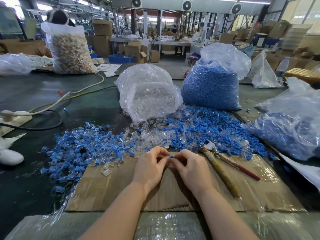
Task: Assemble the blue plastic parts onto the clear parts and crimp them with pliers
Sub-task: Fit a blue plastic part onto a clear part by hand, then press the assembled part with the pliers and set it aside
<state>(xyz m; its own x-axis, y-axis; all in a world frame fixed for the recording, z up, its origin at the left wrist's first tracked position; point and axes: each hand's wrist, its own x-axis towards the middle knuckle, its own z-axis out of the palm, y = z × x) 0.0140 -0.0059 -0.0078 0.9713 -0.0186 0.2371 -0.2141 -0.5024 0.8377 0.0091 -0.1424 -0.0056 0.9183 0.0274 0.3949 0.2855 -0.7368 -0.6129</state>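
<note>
step: seat blue part [171, 156] in clear part | left hand [150, 168] and right hand [189, 168] pinch it over cardboard [110, 191], clear part hidden | tip: align squarely, press home | pliers [218, 163] just right

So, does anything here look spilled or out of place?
Yes. Loose clear parts and blue parts have spilled from their bags in mixed heaps across the table. A stray red piece lies alone by the white cable. The pliers lie idle.
</note>
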